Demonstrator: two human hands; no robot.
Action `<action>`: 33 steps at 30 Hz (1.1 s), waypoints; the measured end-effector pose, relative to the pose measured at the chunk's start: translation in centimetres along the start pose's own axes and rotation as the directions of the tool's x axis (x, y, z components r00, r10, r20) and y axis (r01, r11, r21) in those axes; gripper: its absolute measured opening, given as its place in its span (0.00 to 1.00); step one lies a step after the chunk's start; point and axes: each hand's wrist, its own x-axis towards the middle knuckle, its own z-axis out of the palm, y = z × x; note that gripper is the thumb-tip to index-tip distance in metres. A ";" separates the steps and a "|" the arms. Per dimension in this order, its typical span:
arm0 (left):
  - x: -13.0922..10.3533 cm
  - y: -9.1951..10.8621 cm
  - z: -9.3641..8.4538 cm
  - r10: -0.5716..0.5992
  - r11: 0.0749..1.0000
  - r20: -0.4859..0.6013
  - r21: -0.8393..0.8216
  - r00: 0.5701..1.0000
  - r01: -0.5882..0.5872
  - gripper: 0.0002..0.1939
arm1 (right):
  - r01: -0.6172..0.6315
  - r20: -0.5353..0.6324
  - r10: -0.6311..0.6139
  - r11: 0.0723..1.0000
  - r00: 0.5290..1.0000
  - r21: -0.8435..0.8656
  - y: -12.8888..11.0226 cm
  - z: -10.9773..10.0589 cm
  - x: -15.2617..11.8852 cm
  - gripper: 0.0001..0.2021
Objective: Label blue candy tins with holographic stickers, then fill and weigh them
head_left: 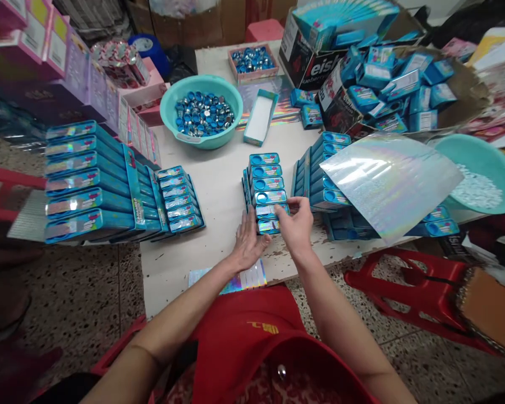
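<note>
Head, fingers (248, 224) flanking boxes (268, 184), open tabletop (216, 188) leftward

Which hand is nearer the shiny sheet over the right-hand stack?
Right. The right hand is left of the shiny sheet, at the middle stack; the left hand is farther left, beside that stack.

floor (96, 286): speckled tile — dark seams | table (221, 185): white — paint chipped | stool (441, 286): red, right side
</note>
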 end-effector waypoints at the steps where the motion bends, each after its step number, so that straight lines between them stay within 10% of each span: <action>1: -0.6 -0.8 -0.2 -0.026 0.997 0.058 0.076 0.998 0.022 0.40 | -0.014 -0.002 0.015 0.998 1.000 0.059 0.1 -0.2 -0.1 0.13; 7: -6.0 -6.7 -2.2 -0.384 0.785 0.273 0.600 0.882 0.156 0.22 | 0.058 -0.086 -0.050 0.993 0.995 0.102 2.5 -2.0 -6.7 0.14; 10: -8.0 -8.2 -1.6 -0.470 0.750 0.293 0.630 0.833 0.202 0.15 | 0.103 0.173 -0.100 0.995 0.980 -0.013 5.4 -1.9 -11.1 0.08; 17: -7.3 -8.7 -1.8 -0.491 0.821 0.240 0.448 0.838 0.353 0.13 | 0.530 0.718 -0.236 0.821 0.655 -0.214 8.9 1.5 -13.3 0.14; 23: -6.7 -9.2 -1.5 -0.514 0.793 0.163 0.465 0.842 0.395 0.12 | 0.733 0.892 -0.126 0.625 0.434 -0.268 9.2 2.4 -13.5 0.20; 33: -6.2 -9.4 -1.2 -0.521 0.789 0.129 0.451 0.844 0.418 0.11 | 0.714 0.854 -0.145 0.628 0.499 -0.311 8.2 2.5 -13.1 0.04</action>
